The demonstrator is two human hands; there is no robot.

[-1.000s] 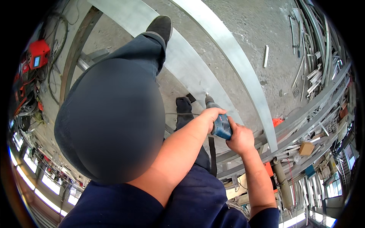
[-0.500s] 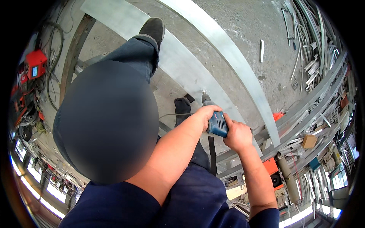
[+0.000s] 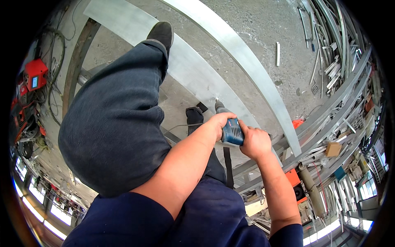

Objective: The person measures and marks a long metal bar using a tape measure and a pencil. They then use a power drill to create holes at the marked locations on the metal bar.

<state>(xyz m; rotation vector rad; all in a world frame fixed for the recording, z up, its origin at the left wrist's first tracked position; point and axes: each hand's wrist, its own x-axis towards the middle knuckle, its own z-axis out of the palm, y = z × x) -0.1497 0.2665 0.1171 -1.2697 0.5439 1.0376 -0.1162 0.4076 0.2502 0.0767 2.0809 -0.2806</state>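
Both of my hands are wrapped round a blue corded power drill [image 3: 233, 132]. My left hand [image 3: 222, 123] grips the front of its body just behind the chuck. My right hand [image 3: 255, 141] closes on the rear end, and the handle is mostly hidden beneath it. The chuck points at a flat silvery metal bar [image 3: 197, 68], where pale shavings lie at the tip. Whether the bit is inside the metal cannot be made out. My left shoe [image 3: 161, 35] rests on the same bar, further up.
A second flat metal bar [image 3: 251, 61] runs alongside to the right. At the left is a red machine with a small display [image 3: 36, 75] and cables. Metal offcuts and long profiles [image 3: 329, 70] lie at the right, near a cardboard box [image 3: 333, 149].
The view has shifted slightly, so most things sit a little further left. My hands keep the same grip on the drill, and its chuck stays at the same spot on the bar.
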